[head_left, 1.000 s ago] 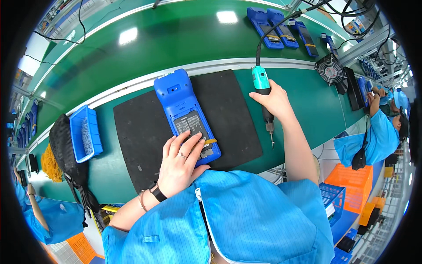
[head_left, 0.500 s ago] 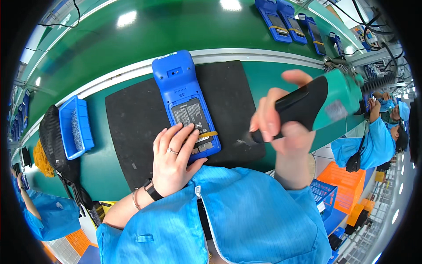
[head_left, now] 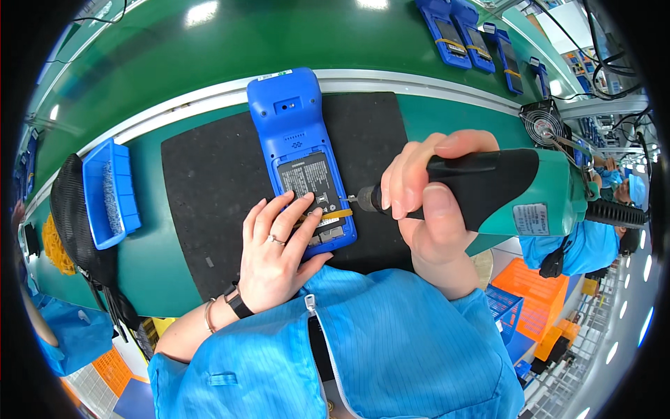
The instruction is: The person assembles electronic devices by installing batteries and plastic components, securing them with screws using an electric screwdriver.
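A blue handheld terminal [head_left: 287, 119] lies back side up on a black mat [head_left: 216, 174], with its battery bay uncovered. In the bay is a black battery [head_left: 307, 174], and a yellow band [head_left: 338, 214] crosses its lower end. My left hand [head_left: 276, 244] rests on the terminal's lower left part, fingers stretched over the battery, holding nothing. In my right hand [head_left: 436, 195] is a green and black electric screwdriver [head_left: 509, 188], gripped with the fingers wrapped round it. Its bit meets the terminal's right edge beside the battery; any screw there is too small to make out.
At the left stand a blue bin [head_left: 112, 195] of small metal pieces, a black mesh bag [head_left: 77, 216] and yellow bands [head_left: 56, 244]. Several blue terminals [head_left: 447, 35] lie at the far right. A small fan [head_left: 541, 124] stands at the right; people in blue work beyond.
My right hand has brought the screwdriver left and level, so its bit now reaches the terminal's right edge. My left hand stays on the terminal.
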`<state>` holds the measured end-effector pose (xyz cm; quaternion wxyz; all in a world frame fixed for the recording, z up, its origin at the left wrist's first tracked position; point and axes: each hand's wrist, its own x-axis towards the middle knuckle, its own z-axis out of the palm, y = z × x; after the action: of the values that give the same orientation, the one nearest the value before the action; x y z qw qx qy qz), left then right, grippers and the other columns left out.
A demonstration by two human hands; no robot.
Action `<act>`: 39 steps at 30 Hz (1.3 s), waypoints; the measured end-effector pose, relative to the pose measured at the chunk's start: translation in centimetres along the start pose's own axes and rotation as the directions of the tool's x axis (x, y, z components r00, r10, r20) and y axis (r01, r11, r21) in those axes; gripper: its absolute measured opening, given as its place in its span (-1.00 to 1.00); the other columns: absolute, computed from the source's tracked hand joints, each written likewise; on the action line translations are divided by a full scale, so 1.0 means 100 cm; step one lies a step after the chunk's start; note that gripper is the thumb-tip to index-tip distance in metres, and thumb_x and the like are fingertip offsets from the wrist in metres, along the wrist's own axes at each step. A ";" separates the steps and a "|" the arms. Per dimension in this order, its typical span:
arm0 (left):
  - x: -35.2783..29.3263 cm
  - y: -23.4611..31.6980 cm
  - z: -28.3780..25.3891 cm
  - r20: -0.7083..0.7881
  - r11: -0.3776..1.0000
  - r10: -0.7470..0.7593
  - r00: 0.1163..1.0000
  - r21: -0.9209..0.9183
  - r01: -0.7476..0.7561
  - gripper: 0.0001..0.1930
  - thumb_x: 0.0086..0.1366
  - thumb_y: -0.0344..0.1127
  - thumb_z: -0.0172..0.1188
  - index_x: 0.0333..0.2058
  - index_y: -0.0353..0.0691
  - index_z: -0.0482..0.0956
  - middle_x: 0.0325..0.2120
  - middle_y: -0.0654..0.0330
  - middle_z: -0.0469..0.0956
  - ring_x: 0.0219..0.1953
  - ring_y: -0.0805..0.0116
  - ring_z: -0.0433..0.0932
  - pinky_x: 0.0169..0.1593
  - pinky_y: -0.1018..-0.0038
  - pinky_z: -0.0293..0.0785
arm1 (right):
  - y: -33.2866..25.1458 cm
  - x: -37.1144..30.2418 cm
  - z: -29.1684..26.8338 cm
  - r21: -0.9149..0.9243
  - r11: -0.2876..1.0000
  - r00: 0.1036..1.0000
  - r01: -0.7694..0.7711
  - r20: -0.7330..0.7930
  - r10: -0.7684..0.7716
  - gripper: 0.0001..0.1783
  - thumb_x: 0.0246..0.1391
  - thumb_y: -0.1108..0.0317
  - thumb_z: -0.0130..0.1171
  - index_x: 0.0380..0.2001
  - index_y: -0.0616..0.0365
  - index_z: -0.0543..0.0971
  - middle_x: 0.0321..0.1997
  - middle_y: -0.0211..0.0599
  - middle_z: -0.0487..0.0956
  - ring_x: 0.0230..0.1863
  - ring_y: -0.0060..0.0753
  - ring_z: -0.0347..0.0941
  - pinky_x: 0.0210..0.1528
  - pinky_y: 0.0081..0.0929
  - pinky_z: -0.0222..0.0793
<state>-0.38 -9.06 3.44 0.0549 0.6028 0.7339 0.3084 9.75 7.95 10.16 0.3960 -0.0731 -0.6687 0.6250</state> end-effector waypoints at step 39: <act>0.002 0.001 -0.003 -0.020 1.000 0.008 1.000 -0.029 -0.009 -0.35 -0.31 -0.32 0.45 -0.10 -0.21 0.51 0.04 0.12 0.38 0.11 0.05 0.30 0.11 0.10 0.23 | -0.005 0.003 0.007 -0.087 0.994 0.997 0.066 0.034 -0.063 -0.80 0.06 0.49 0.03 -0.25 0.17 0.26 -0.63 -0.37 0.31 -0.69 -0.56 0.21 -0.62 -0.54 0.23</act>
<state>-0.44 -9.02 3.79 0.0549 0.6019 0.7273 0.3251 9.27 7.49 10.79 0.4017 -0.0592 -0.7038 0.5829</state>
